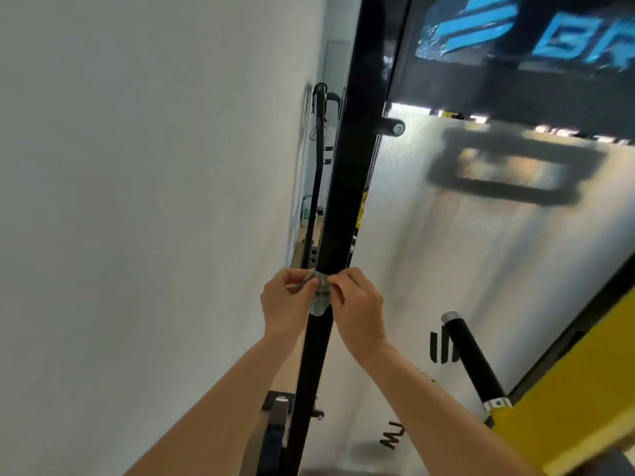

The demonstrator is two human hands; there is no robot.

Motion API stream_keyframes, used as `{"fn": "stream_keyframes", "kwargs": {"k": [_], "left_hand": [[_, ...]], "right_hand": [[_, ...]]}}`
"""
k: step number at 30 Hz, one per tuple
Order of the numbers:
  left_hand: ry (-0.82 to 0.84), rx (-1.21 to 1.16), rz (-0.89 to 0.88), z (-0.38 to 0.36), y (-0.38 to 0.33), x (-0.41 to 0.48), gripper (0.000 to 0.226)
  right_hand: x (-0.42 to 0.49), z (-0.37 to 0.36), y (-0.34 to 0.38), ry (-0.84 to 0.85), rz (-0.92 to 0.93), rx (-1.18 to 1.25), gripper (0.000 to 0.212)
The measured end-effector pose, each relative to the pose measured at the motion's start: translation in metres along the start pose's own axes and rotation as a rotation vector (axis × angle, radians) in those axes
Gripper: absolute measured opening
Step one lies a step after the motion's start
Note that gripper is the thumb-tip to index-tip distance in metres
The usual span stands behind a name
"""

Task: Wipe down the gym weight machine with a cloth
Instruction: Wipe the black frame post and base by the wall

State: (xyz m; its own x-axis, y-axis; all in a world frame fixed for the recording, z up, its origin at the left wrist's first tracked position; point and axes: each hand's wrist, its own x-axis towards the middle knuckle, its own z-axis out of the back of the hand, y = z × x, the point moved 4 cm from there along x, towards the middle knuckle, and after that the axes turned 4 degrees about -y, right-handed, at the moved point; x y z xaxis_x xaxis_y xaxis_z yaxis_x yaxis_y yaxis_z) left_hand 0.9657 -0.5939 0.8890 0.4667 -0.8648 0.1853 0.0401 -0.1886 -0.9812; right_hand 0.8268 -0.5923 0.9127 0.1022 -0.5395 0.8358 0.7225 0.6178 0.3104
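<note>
Illumination is bright, diffuse and even. The white wall [137, 166] shades gradually to grey toward the lower left. Light passes through the frosted panel [481, 269], with a blown-out strip along its top edge and vertical glare streaks. The blue sign [515, 32] at upper right is smeared by motion blur. Wide-angle distortion tilts the black post [347, 187]. The cloth [319, 297], pinched by the left hand [285, 304] and right hand [360, 307], renders sharp.

Blurred blue lettering [580, 39] runs off the right edge; the cloth [319, 298] seems mostly hidden by fingers [343, 278].
</note>
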Motion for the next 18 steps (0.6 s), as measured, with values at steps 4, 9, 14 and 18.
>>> {"fn": "stream_keyframes", "kwargs": {"k": [4, 9, 14, 18], "left_hand": [[-0.008, 0.005, -0.054, -0.003, -0.05, 0.007, 0.01], [-0.007, 0.037, -0.134, -0.005, -0.104, 0.024, 0.011], [-0.03, 0.016, -0.258, -0.007, -0.164, 0.027, 0.009], [0.016, -0.03, -0.385, -0.013, -0.217, 0.021, 0.006]], "right_hand": [[0.037, 0.026, 0.019, -0.01, -0.019, 0.012, 0.007], [0.095, 0.047, 0.033, 0.105, -0.078, -0.07, 0.017], [0.138, 0.079, 0.052, 0.028, 0.01, -0.085, 0.016], [0.158, 0.123, 0.075, -0.236, 0.155, -0.019, 0.007]]}}
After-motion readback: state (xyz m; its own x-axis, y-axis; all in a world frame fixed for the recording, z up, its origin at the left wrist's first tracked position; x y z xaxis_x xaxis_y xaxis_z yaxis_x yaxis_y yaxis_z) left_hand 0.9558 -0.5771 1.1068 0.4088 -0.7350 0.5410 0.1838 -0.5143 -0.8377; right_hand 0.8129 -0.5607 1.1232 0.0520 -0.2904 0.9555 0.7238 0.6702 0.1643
